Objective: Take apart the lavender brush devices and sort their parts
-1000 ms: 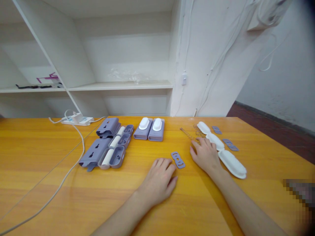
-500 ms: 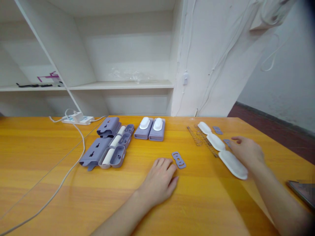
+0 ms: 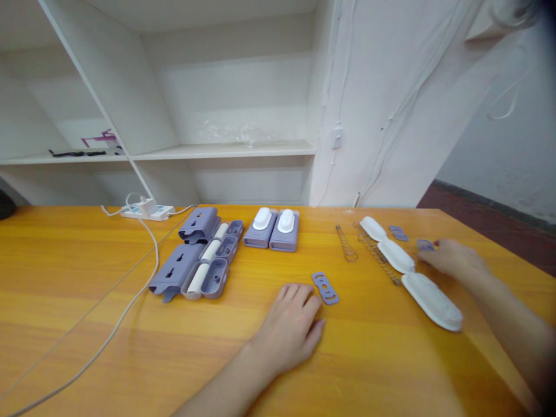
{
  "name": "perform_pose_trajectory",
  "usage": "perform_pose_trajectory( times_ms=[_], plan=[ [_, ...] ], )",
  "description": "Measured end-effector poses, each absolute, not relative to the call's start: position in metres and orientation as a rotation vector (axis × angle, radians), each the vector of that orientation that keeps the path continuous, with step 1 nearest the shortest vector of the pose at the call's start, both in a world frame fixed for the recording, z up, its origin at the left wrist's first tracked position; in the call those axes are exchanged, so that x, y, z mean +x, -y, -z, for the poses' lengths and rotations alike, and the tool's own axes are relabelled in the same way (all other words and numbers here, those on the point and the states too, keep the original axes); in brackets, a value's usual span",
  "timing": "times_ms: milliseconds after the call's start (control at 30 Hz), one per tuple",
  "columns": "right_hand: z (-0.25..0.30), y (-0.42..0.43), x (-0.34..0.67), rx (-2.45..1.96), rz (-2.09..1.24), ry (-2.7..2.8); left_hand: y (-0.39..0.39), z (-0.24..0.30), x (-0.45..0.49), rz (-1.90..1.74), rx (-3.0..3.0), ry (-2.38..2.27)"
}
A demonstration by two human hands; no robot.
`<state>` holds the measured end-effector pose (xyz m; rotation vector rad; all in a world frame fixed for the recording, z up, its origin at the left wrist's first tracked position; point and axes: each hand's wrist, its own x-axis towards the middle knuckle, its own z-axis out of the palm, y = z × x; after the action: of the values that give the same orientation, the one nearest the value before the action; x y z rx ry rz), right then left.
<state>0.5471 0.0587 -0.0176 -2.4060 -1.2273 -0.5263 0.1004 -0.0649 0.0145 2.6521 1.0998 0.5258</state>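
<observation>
My left hand (image 3: 290, 324) rests palm down on the table, its fingers loosely apart and holding nothing. Just beyond its fingertips lies a flat purple slotted plate (image 3: 325, 288). Over on the right, my right hand (image 3: 454, 259) is blurred by motion, with its fingertips at the edge of a second small purple plate (image 3: 424, 245); they partly hide it. Another purple plate (image 3: 398, 233) lies a little farther left. Nearby, several white oval pieces form a diagonal row, the nearest white piece (image 3: 432, 301) being the largest-looking. Thin coil springs (image 3: 346, 243) lie to their left.
Purple housings (image 3: 171, 271) with open compartments and white rolls (image 3: 198, 279) are grouped on the left. Two purple boxes topped with white ovals (image 3: 284, 240) stand at the back. A white power strip (image 3: 147, 211) and its cable (image 3: 130, 313) lie at far left.
My right hand has moved right and slightly away, and the small purple plate at its fingertips has shifted with it. The whole view has swung a little left. My left hand stays put.
</observation>
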Motion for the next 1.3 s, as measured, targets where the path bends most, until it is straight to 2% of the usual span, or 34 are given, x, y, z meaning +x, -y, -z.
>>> perform_pose_trajectory(
  times_ms=[133, 400, 1000, 1300],
  plan=[
    [-0.002, -0.071, 0.538, -2.557, 0.165, 1.354, 0.065, -0.015, 0.101, -0.516, 2.653, -1.109],
    [-0.014, -0.096, 0.509, -2.609, -0.072, 1.536, 0.063, -0.016, 0.1, -0.504, 2.653, -1.112],
    [-0.024, -0.096, 0.509, -2.608, -0.039, 1.515, 0.063, -0.015, 0.099, -0.504, 2.682, -1.118],
    [-0.063, -0.025, 0.447, -2.396, 0.162, 1.582, 0.063, -0.014, 0.1, -0.508, 2.683, -1.106]
  ],
)
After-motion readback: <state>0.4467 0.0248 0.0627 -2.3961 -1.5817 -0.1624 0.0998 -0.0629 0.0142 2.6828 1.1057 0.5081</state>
